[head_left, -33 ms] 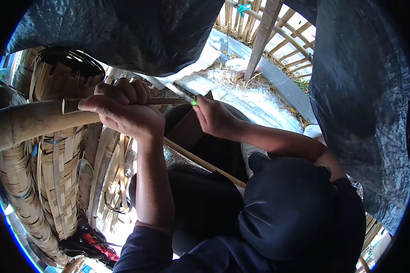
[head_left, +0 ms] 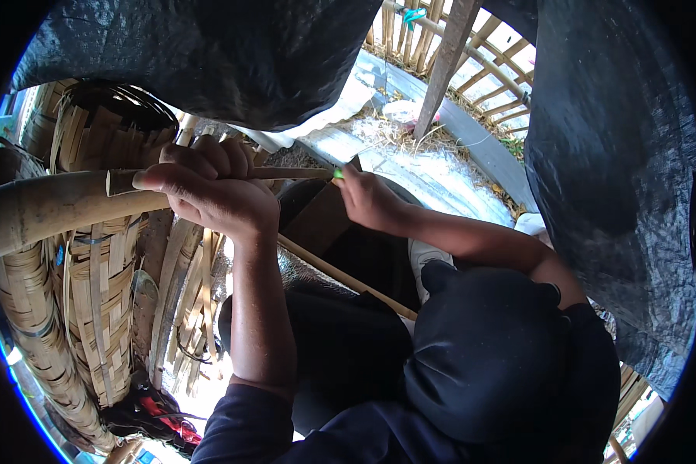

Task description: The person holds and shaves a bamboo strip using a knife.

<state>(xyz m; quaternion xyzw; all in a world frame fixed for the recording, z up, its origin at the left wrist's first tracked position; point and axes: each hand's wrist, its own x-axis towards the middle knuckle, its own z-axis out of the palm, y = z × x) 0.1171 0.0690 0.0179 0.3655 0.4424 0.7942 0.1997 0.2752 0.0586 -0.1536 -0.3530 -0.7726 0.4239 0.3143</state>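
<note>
Open room runs forward of the right hand [head_left: 370, 203], between the upper black sheet [head_left: 209, 58] and right-side black sheet [head_left: 619, 185]. A bamboo strip [head_left: 294, 172] bars the space toward the left hand [head_left: 220, 189], crowded by a thick bamboo pole [head_left: 58, 209] and woven baskets [head_left: 104, 309].

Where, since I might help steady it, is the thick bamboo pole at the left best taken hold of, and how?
Probably grip the thick bamboo pole along its bare stretch left of the left hand, coming from above with fingers wrapped across it: it is round, runs crosswise, and its upper side is uncovered there, while a woven basket shows beneath.
</note>
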